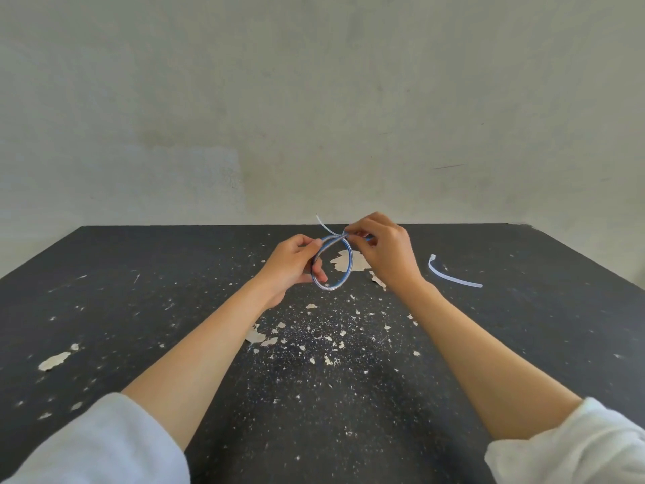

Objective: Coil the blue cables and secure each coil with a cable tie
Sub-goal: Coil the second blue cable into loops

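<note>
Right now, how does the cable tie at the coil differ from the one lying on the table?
The tie at the coil is up in the air, pinched by the right hand against the blue cable coil; the loose tie lies free on the table. Of the first only a thin tail shows; the second shows whole, curved. Both are pale strips.

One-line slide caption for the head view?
Left hand holds the blue cable coil while right hand pinches a cable tie at its top; spare tie on black table.
</note>
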The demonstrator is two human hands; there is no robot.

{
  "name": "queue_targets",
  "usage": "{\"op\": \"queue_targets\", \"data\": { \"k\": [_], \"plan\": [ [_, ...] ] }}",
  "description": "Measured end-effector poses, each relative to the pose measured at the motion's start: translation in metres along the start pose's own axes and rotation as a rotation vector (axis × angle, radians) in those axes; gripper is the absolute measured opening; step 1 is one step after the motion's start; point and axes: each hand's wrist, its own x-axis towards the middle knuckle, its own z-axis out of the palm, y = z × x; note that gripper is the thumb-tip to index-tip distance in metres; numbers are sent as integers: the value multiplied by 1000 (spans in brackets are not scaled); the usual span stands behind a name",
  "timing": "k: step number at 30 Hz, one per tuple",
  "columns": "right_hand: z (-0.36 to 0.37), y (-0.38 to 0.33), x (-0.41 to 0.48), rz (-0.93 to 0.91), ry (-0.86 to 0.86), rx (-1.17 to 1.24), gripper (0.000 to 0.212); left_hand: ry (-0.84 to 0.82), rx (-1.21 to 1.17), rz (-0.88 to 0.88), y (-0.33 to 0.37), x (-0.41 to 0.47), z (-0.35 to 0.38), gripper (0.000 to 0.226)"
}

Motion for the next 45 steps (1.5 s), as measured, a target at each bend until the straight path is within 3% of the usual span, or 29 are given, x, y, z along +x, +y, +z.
{"op": "queue_targets", "data": {
  "k": [7,14,17,20,25,28,31,34,35,40,42,45],
  "plan": [
    [3,-10,-1,-241,31,-113,8,-73,-49,-42,12,3,-2,21],
    [6,-6,0,-132,24,-1,9,-112,-107,-79,17,3,-2,24],
    [7,-6,-1,-171,80,-63,6,-260,-73,-200,19,0,-9,39],
    [7,-5,0,-146,136,-82,8,-369,-143,-234,20,-3,-18,35],
    [14,-11,7,-64,200,20,12,-250,-680,-260,18,1,-14,29],
    [20,-12,12,139,114,174,13,-164,-729,-224,15,6,-11,28],
    [27,-16,9,345,83,370,32,34,-747,-146,13,13,-14,31],
    [38,-25,-2,498,127,525,15,211,-797,-113,15,19,-27,34],
    [41,-27,-7,551,49,591,7,247,-809,-110,16,21,-32,35],
    [57,-37,-28,537,-678,758,17,298,-834,-91,13,21,-47,36],
    [63,-44,-32,534,-821,829,9,300,-839,-77,10,21,-50,36],
    [65,-49,-32,589,-867,907,6,292,-862,-41,9,22,-53,34]
  ]
}}
